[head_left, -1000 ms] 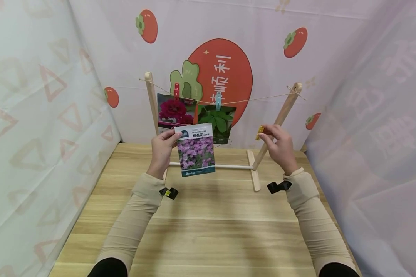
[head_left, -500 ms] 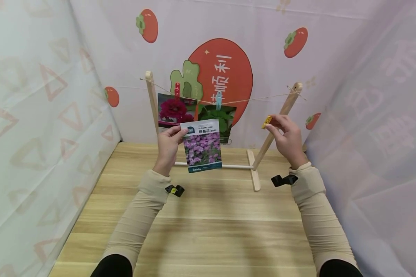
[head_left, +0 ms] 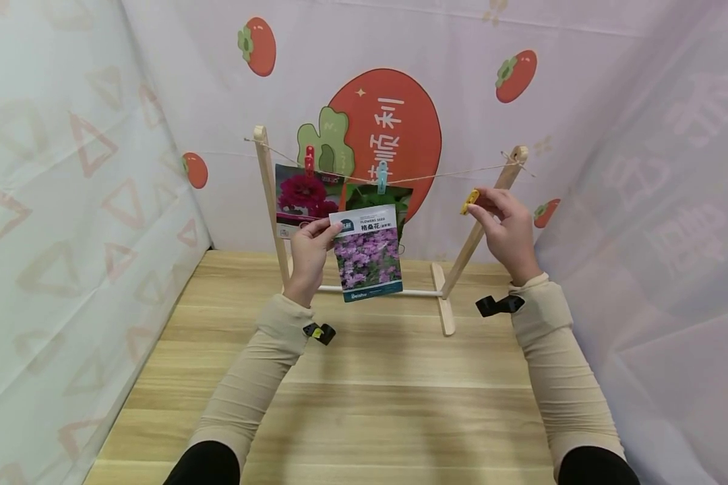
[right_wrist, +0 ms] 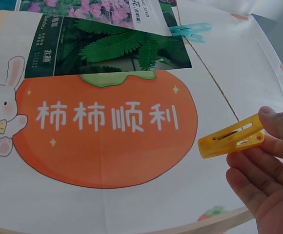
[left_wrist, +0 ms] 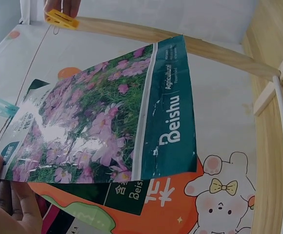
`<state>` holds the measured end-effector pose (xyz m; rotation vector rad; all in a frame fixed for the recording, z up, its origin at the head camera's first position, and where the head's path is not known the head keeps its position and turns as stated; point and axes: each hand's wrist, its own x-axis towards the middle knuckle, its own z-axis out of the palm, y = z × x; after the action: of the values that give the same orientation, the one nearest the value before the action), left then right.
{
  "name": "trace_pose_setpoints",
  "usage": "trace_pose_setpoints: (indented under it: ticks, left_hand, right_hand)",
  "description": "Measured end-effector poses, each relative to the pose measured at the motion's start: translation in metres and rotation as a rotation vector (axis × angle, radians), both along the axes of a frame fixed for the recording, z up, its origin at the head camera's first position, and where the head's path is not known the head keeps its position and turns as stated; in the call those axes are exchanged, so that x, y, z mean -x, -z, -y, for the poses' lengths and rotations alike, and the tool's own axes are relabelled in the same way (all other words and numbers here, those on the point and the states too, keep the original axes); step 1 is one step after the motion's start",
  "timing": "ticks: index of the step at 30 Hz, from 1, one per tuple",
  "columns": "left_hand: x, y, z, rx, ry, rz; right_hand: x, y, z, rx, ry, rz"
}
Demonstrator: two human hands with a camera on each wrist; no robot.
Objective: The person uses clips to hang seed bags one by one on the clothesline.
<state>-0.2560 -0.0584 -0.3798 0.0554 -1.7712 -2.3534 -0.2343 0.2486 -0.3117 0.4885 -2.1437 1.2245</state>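
Note:
My left hand pinches the upper left corner of a flower seed packet printed with pink-purple blossoms. In the head view the packet overlaps the lower part of a green-leaf seed packet on the string. My right hand pinches a yellow clothespin by its handle end, just left of the right post. A light-blue clothespin clips the green-leaf packet to the string. Left of it, a red clothespin holds a packet with a dark pink flower.
Two wooden posts carry the string, joined low down by a white rod. A flat wooden foot supports the right post on the wood-grain table. Printed cloth hangs behind and at both sides.
My left hand has carried the flower packet right and slightly up, now in front of the green-leaf packet. The right hand has moved right and up with the yellow clothespin.

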Motion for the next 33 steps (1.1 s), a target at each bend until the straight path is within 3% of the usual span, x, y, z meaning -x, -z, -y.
trace_pose_setpoints:
  ticks: [14,33]
  left_hand:
    - [0.003,-0.005,-0.023,0.025,-0.001,0.010]
    - [0.002,-0.009,-0.063,0.041,0.070,-0.010]
  right_hand:
    - [0.004,-0.014,0.000,-0.019,0.023,-0.031]
    - [0.013,-0.032,0.003,-0.079,0.076,-0.118]
